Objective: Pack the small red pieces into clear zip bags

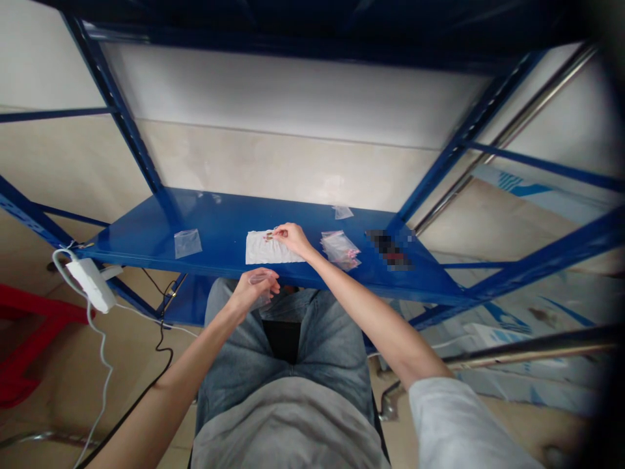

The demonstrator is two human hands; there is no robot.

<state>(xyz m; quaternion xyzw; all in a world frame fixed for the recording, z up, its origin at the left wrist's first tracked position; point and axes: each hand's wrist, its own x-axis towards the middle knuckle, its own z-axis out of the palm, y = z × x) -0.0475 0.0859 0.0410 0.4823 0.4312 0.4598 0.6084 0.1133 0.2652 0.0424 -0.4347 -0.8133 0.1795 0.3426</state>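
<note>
**Fingers at the white sheet**

Head view: my right hand [291, 237] reached onto the blue shelf [219, 221], fingertips pinched narrow on the small pieces [269, 235] at the far edge of the white sheet [266, 251]. My left hand [254, 286] hung just off the shelf's front edge, fingers curled around a small clear bag [258, 280]. A pile of bags [340, 249] lay right of the sheet.

shelf [219, 221]: painted metal, blue, glossy, smooth, catches light. white sheet [273, 253]: matt, looks like paper. flat baggie [187, 242] and baggie pile [340, 249]: thin clear plastic, shiny, bit crinkly. small bag [258, 281] in left hand [250, 292]: same clear plastic. jeans [317, 332]: faded denim, matt. power strip [90, 283]: smooth white plastic.
</note>
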